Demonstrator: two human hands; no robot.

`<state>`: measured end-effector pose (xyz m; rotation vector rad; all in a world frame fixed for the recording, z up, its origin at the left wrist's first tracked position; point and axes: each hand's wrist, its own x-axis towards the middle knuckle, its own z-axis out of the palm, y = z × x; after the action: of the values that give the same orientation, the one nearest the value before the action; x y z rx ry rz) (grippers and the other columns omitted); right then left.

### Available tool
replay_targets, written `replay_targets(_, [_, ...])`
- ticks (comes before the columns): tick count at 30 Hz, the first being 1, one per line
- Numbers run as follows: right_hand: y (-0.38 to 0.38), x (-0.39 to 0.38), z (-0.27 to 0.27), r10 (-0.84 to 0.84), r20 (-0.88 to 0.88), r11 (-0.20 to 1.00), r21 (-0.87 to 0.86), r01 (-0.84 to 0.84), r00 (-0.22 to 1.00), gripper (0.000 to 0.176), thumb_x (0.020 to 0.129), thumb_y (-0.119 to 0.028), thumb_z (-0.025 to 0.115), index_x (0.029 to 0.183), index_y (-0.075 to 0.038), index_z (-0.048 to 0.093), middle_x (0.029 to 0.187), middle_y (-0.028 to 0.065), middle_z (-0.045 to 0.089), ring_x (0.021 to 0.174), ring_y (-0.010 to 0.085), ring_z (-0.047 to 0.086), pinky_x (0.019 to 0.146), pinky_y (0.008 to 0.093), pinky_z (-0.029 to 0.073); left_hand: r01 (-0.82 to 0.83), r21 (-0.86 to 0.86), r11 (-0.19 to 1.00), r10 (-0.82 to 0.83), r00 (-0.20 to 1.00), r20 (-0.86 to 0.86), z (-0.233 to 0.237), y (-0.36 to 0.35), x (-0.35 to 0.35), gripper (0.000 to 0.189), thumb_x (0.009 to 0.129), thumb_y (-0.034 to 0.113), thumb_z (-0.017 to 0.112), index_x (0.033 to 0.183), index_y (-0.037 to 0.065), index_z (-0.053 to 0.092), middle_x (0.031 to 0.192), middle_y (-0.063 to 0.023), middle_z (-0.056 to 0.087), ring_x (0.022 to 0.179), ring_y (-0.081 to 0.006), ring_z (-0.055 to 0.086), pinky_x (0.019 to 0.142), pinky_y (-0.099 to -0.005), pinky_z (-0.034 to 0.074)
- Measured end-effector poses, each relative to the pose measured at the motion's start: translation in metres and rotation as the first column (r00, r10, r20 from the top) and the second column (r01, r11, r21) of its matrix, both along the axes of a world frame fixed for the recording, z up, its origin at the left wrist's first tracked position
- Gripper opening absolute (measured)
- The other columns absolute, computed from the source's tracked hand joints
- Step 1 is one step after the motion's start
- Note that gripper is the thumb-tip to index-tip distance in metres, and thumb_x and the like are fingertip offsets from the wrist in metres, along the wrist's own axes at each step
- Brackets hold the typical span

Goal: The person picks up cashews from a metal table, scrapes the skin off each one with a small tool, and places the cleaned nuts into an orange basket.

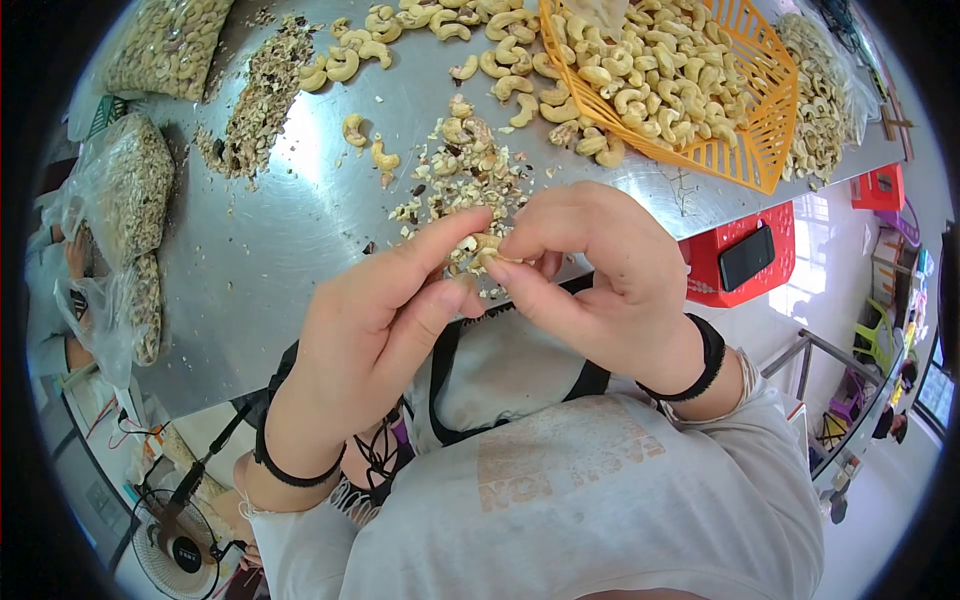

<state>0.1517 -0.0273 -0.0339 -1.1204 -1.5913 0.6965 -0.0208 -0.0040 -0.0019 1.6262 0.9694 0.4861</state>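
Note:
In the head view, a pale cashew (484, 245) sits between my two hands at the table's near edge. My left hand (360, 330) is closed, with thumb and forefinger pinching the nut's left end. My right hand (605, 275) has its thumb and fingertips closed on the other end. Fingers cover much of the nut. Just beyond the hands lies a pile of broken cashew bits and skins (462, 180). Farther back, whole cashews (505, 58) are spread across the metal table (255, 300).
An orange plastic basket (772, 150) full of cashews stands at the back right. Plastic bags of nuts (160, 45) and of fragments (130, 190) line the left. A phone (747, 258) rests on a red stool (712, 282). Another person's hand (77, 255) shows at far left.

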Motion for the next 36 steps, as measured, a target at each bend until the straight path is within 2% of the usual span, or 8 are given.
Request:
replay_targets(3, [-0.0025, -0.0029, 0.0, -0.047, 0.023, 0.999, 0.029, 0.046, 0.999, 0.015, 0.059, -0.002, 0.063, 0.069, -0.008, 0.053, 0.067, 0.0037, 0.054, 0.059, 0.0186, 0.052, 0.051, 0.0273, 0.042, 0.06, 0.067, 0.996, -0.058, 0.998, -0.033, -0.0004, 0.0025, -0.0017, 0.033, 0.083, 0.006, 0.043, 0.115, 0.001, 0.045, 0.072, -0.0005, 0.055, 0.056, -0.0032, 0.042, 0.051, -0.016, 0.033])
replay_targets(5, [-0.0025, -0.0031, 0.0011, -0.046, 0.037, 0.998, 0.045, 0.044, 0.998, 0.015, 0.059, -0.002, 0.063, 0.069, -0.008, 0.053, 0.068, 0.0039, 0.054, 0.06, 0.0197, 0.053, 0.053, 0.0279, 0.042, 0.07, 0.248, 0.966, -0.022, 0.982, -0.189, -0.0003, 0.0016, -0.0009, 0.033, 0.079, 0.006, 0.05, 0.111, 0.008, 0.049, 0.066, -0.0076, 0.054, 0.059, -0.0173, 0.054, 0.057, -0.0244, 0.041])
replay_targets(9, [-0.0034, -0.0056, -0.0002, -0.064, 0.049, 0.995, 0.077, 0.061, 0.997, 0.017, 0.058, -0.001, 0.063, 0.07, -0.008, 0.053, 0.069, 0.0043, 0.054, 0.061, 0.0211, 0.053, 0.054, 0.0287, 0.042, 0.059, 0.378, 0.924, 0.027, 0.975, -0.219, -0.0031, 0.0001, 0.0011, 0.032, 0.078, 0.006, 0.05, 0.11, 0.009, 0.051, 0.065, -0.0077, 0.053, 0.054, -0.0199, 0.05, 0.054, -0.0252, 0.04])
replay_targets(12, [-0.0039, -0.0057, -0.0007, -0.053, 0.037, 0.996, 0.067, 0.051, 0.998, 0.017, 0.058, -0.001, 0.063, 0.071, -0.007, 0.054, 0.069, 0.0048, 0.054, 0.061, 0.0203, 0.053, 0.053, 0.0286, 0.042, 0.037, 0.257, 0.966, 0.012, 0.982, -0.189, -0.0016, -0.0006, -0.0008, 0.031, 0.08, 0.005, 0.049, 0.111, 0.008, 0.05, 0.066, -0.0059, 0.054, 0.054, -0.0145, 0.048, 0.051, -0.0238, 0.039])
replay_targets(17, [-0.0045, -0.0027, 0.002, 0.015, -0.118, 0.998, -0.063, -0.022, 0.993, 0.013, 0.063, -0.001, 0.062, 0.072, -0.006, 0.054, 0.067, 0.0046, 0.054, 0.059, 0.0152, 0.051, 0.053, 0.0249, 0.041, -0.088, -0.394, 0.915, 0.154, 0.978, 0.139, 0.002, 0.0038, -0.0034, 0.031, 0.086, 0.009, 0.041, 0.115, 0.001, 0.046, 0.07, -0.0024, 0.056, 0.052, -0.0019, 0.04, 0.046, -0.0151, 0.033])
replay_targets(22, [-0.0042, -0.0042, -0.0034, 0.012, -0.372, 0.981, -0.174, -0.083, 0.928, 0.011, 0.069, -0.002, 0.062, 0.077, -0.004, 0.054, 0.069, 0.0019, 0.054, 0.058, 0.0091, 0.049, 0.053, 0.0211, 0.039, -0.132, -0.284, 0.95, 0.195, 0.959, 0.207, -0.0015, 0.002, -0.002, 0.036, 0.086, 0.011, 0.041, 0.12, 0.001, 0.039, 0.07, -0.0028, 0.056, 0.05, -0.0013, 0.037, 0.046, -0.0133, 0.03])
replay_targets(27, [-0.0024, 0.001, 0.0042, -0.145, -0.717, 0.775, -0.511, -0.372, 0.681, 0.012, 0.075, -0.007, 0.06, 0.084, -0.002, 0.053, 0.073, 0.0003, 0.055, 0.063, 0.0056, 0.049, 0.057, 0.0193, 0.04, -0.1, -0.184, 0.978, 0.134, 0.974, 0.183, 0.0027, 0.0004, -0.0001, 0.04, 0.085, 0.011, 0.043, 0.123, 0.002, 0.035, 0.07, -0.0024, 0.056, 0.051, -0.0012, 0.037, 0.046, -0.0136, 0.031])
replay_targets(36, [0.0002, 0.0018, 0.0026, -0.214, -0.876, 0.626, -0.462, -0.628, 0.432, 0.012, 0.077, -0.012, 0.059, 0.083, -0.002, 0.054, 0.073, 0.0021, 0.055, 0.063, 0.0066, 0.049, 0.058, 0.0187, 0.039, -0.041, -0.073, 0.996, 0.052, 0.987, 0.15, 0.0019, -0.0016, 0.0047, 0.04, 0.084, 0.01, 0.04, 0.122, -0.002, 0.034, 0.069, -0.0057, 0.055, 0.048, -0.0025, 0.036, 0.045, -0.0145, 0.029])
